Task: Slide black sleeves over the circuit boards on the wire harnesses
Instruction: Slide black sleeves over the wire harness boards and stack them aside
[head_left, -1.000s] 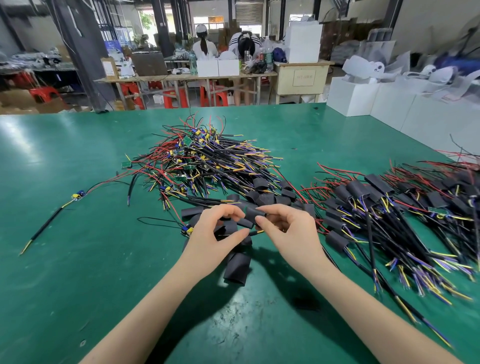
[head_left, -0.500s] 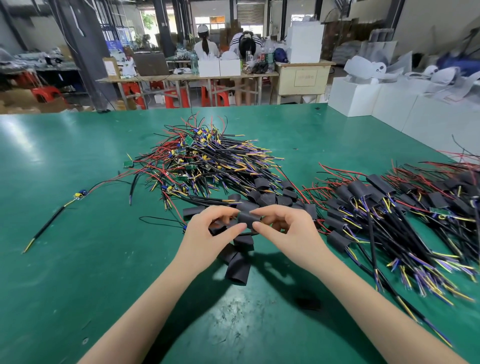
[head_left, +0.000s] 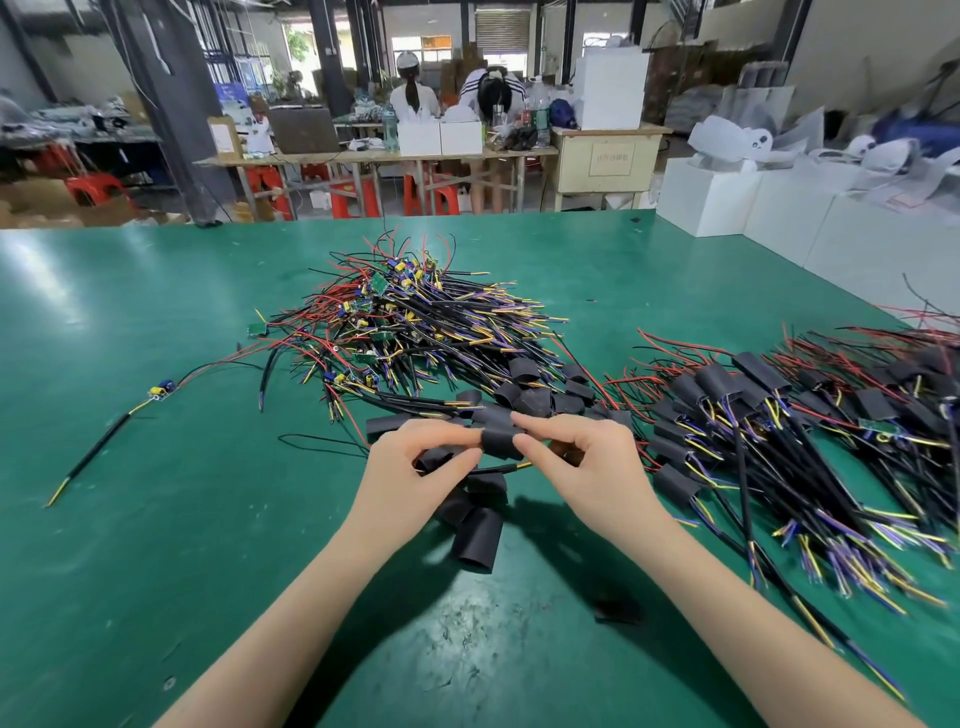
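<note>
1. Far left of frame: a single wire harness (head_left: 111, 434) lies alone on the green table (head_left: 156, 545), its small circuit board (head_left: 162, 391) bare at the upper end.
2. Upper centre-left: a heap of unsleeved harnesses (head_left: 415, 322), red, black, yellow and purple wires tangled, green boards showing among them.
3. Centre: loose black sleeves (head_left: 524, 397) are scattered along the near edge of that heap; a few more sleeves (head_left: 475, 535) lie just below the hands.
4. Left hand (head_left: 410, 478), centre of frame: thumb and fingers curled, pinching something dark at the end of a harness; what exactly is under the fingers I cannot tell.
5. Between the hands: one black sleeve (head_left: 501, 441), held above the table.
6. Right hand (head_left: 587, 462): thumb and forefinger pinch the right end of that sleeve, other fingers curled.
7. Right of frame: a pile of sleeved harnesses (head_left: 779, 415), black sleeves covering the boards.
</note>
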